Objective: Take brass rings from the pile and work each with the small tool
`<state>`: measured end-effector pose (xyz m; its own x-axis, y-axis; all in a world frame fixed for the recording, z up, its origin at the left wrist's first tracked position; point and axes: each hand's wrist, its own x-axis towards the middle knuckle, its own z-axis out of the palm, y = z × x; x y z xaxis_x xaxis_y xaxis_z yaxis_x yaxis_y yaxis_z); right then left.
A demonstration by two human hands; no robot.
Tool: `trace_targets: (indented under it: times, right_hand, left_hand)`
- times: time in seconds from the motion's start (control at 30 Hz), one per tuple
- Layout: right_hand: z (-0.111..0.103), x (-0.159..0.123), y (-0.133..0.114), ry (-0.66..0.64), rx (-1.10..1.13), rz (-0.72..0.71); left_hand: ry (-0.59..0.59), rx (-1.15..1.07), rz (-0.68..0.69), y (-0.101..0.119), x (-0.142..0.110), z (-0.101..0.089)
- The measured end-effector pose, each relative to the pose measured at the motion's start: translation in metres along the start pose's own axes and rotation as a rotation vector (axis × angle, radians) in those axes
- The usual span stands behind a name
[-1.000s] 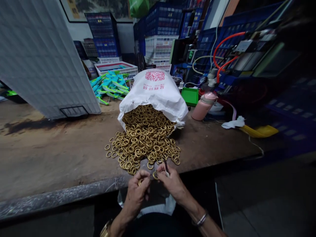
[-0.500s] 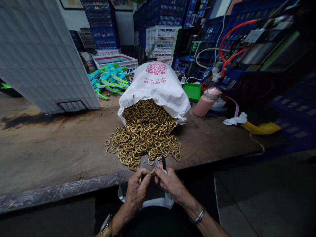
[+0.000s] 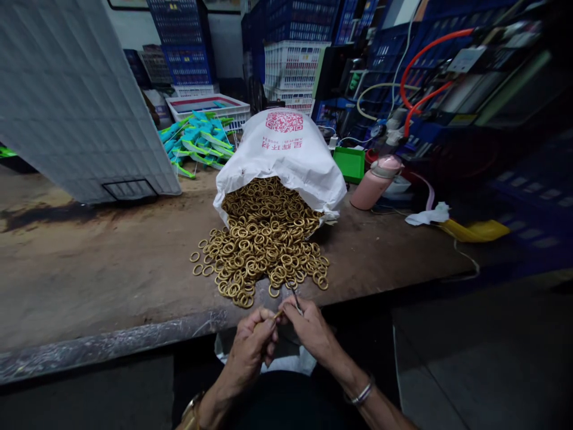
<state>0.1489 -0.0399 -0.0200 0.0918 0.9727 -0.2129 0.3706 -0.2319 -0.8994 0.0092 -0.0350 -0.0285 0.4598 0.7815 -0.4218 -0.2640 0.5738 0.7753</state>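
Note:
My left hand (image 3: pixel 253 339) is closed, pinching a brass-coloured ring (image 3: pixel 278 315) between thumb and fingers. My right hand (image 3: pixel 312 329) is closed around a slim tool with a dark blade, which looks like a knife (image 3: pixel 295 297); its tip points up toward the table. The right thumb and fingertips meet the ring's other side, so both hands are nearly touching in front of the table edge. Just beyond them, a heap of brass-coloured rings (image 3: pixel 264 254) spills out of a white woven sack (image 3: pixel 280 158) lying on its side. My fingers hide most of the tool's handle.
The brown table (image 3: pixel 111 263) has a worn front edge. A grey ribbed panel (image 3: pixel 89 101) stands at left, beside turquoise-green plastic parts (image 3: pixel 201 140). At right are a pink bottle (image 3: pixel 376 182), a green tray (image 3: pixel 349 164) and a machine with red hoses (image 3: pixel 416 65). Stacked crates (image 3: pixel 295 65) fill the back.
The dark blade has turned from its broad face to nearly edge-on and tipped to the left. My left hand has rolled slightly, and the ring between the hands is now tilted.

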Motion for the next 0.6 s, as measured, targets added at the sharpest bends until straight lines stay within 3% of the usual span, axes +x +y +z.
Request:
trace_targets:
  times: [0.1, 0.27, 0.43, 0.6]
  right_hand:
    - [-0.002, -0.003, 0.005, 0.01, -0.297, -0.071]
    - [0.0, -0.012, 0.006, -0.113, -0.629, -0.135]
    - [0.002, -0.016, 0.001, -0.16, -0.799, -0.105]
    - [0.001, -0.016, 0.008, -0.085, -0.878, -0.086]
  left_hand:
    - [0.033, 0.032, 0.011, 0.001, 0.0, -0.001]
    - [0.069, 0.117, 0.064, 0.0, 0.0, -0.002]
    - [0.098, 0.209, 0.087, 0.0, -0.001, -0.002]
    - [-0.005, 0.161, 0.072, 0.0, -0.012, -0.005]
